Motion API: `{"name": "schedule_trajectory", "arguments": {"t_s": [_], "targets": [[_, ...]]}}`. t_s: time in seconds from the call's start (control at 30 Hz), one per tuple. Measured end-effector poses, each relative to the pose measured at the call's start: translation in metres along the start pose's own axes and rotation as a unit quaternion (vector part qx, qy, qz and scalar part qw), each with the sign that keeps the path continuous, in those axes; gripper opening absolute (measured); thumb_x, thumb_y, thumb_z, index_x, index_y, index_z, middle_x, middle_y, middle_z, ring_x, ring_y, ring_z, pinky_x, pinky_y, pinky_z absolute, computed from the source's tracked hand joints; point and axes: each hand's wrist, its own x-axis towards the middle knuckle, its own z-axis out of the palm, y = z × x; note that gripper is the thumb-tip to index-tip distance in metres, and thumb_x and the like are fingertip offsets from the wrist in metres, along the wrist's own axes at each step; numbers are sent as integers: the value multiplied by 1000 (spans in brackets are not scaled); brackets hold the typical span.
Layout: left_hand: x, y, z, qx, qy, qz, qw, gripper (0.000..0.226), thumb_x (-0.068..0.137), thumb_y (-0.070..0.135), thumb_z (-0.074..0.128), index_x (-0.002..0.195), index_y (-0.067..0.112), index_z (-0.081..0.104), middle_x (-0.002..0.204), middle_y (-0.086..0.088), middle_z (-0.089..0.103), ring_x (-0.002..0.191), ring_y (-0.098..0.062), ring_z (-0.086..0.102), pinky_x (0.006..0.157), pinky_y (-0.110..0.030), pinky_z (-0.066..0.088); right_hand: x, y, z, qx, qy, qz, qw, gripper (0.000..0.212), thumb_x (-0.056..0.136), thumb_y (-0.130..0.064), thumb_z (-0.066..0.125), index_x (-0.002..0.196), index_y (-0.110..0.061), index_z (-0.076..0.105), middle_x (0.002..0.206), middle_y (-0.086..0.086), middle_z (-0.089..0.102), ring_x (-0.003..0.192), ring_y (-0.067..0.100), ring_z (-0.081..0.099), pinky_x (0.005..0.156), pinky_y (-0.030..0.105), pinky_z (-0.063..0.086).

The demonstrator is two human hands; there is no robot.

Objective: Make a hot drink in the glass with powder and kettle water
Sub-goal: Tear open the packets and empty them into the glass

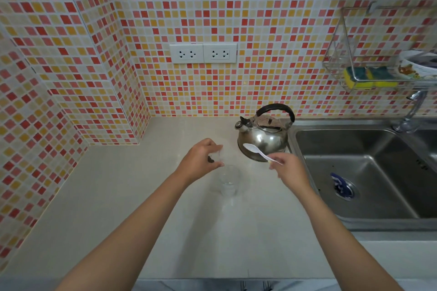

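Note:
A clear glass stands on the pale counter, between my two hands. My left hand holds a small clear container with dark powder in it, just above and left of the glass rim. My right hand pinches the handle of a white plastic spoon, whose bowl points left in front of the kettle. The steel kettle with a black handle sits behind the glass, beside the sink.
A steel sink with a tap lies to the right of the counter. A wire rack with a sponge and a bowl hangs on the tiled wall. Two sockets sit on the wall behind.

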Motion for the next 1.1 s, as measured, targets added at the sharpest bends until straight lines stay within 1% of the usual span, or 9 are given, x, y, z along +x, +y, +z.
{"name": "schedule_trajectory", "arguments": {"t_s": [0.13, 0.23, 0.3, 0.47, 0.63, 0.73, 0.8, 0.9, 1.1], "targets": [[8, 4, 1, 27, -29, 5, 999, 57, 81, 27, 76, 134, 17, 58, 113, 1, 57, 78, -13, 60, 79, -24, 54, -16, -24, -6, -46, -38, -74, 995, 25, 85, -11, 61, 98, -26, 76, 86, -3, 75, 80, 12, 64, 71, 31, 51], [10, 6, 3, 39, -42, 10, 998, 57, 81, 28, 75, 135, 18, 58, 115, 1, 57, 78, -13, 61, 81, -25, 54, -21, -31, -1, -80, -49, -105, 990, 25, 86, -13, 62, 104, -25, 74, 92, 2, 73, 88, 19, 65, 78, 33, 53], [10, 6, 6, 40, -44, 16, 998, 57, 81, 28, 75, 134, 18, 58, 115, 2, 57, 76, -10, 59, 79, -22, 51, -21, -31, 1, -99, -52, -106, 988, 26, 86, -12, 61, 105, -25, 74, 93, 4, 72, 89, 23, 65, 78, 35, 53], [11, 6, 11, 54, -54, 25, 997, 56, 81, 31, 75, 134, 19, 59, 115, 2, 57, 72, -7, 58, 75, -20, 49, -19, -24, 6, -103, -60, -86, 989, 24, 86, -12, 62, 104, -23, 74, 99, 3, 73, 93, 21, 65, 78, 31, 51], [10, 3, 12, 110, -82, 45, 990, 56, 81, 35, 75, 133, 20, 60, 112, 3, 56, 82, -14, 60, 77, -24, 50, -20, -15, 11, -46, -59, -49, 996, 20, 83, -17, 68, 101, -21, 75, 100, 0, 75, 93, 14, 66, 81, 30, 52], [10, 0, 14, 179, -112, 75, 975, 56, 81, 38, 73, 133, 21, 60, 114, 1, 56, 93, -19, 57, 80, -26, 48, -23, -7, 15, -23, -56, -21, 998, 19, 82, -16, 68, 98, -22, 76, 100, -2, 76, 90, 11, 65, 78, 27, 51], [11, 2, 14, 224, -131, 101, 960, 53, 82, 39, 71, 131, 21, 61, 114, -2, 57, 98, -22, 56, 80, -27, 43, -26, -1, 17, -11, -57, -5, 998, 19, 82, -14, 69, 98, -21, 76, 98, -2, 76, 90, 13, 66, 79, 29, 53], [13, 7, 13, 293, -158, 142, 932, 46, 83, 39, 69, 125, 21, 64, 111, -5, 58, 100, -23, 55, 83, -31, 41, -30, 4, 20, -11, -61, 7, 998, 20, 81, -11, 68, 96, -21, 77, 97, -2, 76, 91, 16, 67, 81, 34, 55], [15, 20, 14, 380, -191, 183, 886, 33, 87, 29, 64, 117, 18, 67, 110, -6, 59, 103, -22, 54, 82, -31, 38, -32, 7, 23, -4, -53, 15, 998, 21, 81, -11, 68, 97, -21, 76, 92, 2, 75, 86, 18, 67, 77, 35, 53]]}}
